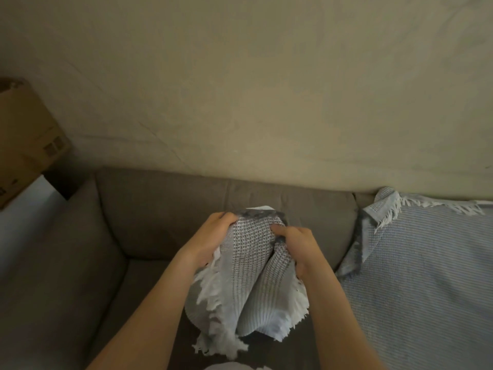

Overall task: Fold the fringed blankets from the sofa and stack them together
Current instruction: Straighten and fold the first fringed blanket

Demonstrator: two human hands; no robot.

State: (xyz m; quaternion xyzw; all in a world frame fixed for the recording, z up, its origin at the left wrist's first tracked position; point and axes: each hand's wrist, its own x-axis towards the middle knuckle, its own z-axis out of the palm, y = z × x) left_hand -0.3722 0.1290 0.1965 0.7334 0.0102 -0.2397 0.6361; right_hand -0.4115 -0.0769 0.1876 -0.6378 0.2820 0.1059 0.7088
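Grey-and-white waffle-weave cloth fills the near centre: a fringed blanket point(250, 276), bunched into a loose bundle and held in the air above the sofa seat. Its lower end hangs nearest the viewer, with white fringe point(218, 345) trailing at the bottom and down both sides. 2 bare forearms reach up from the bottom edge, 1 on each side of the bundle.

The left hand point(210, 236) grips the bundle's upper left edge, fingers curled over the top of the cloth. The right hand point(298, 249) grips the upper right part, fingers and thumb curled into the weave, pinching a fold. The hands are close together with a short span of cloth between them. A dark grey border runs along the bundle's top edge.

Behind and below is the sofa point(160, 214), covered in grey-brown fabric, with a wide armrest on the left and a backrest beyond the hands. On its right part lies a 2nd blanket point(426, 276), pale blue with fine stripes, spread over the seat and up the backrest. Its top corner is turned over, showing white fringe. The 2 blankets do not touch.

Farther left, past the armrest, a cardboard box point(24, 140) shows at the frame's edge, with a white surface point(24, 222) just below it. A plain beige wall point(266, 89) fills the upper half.
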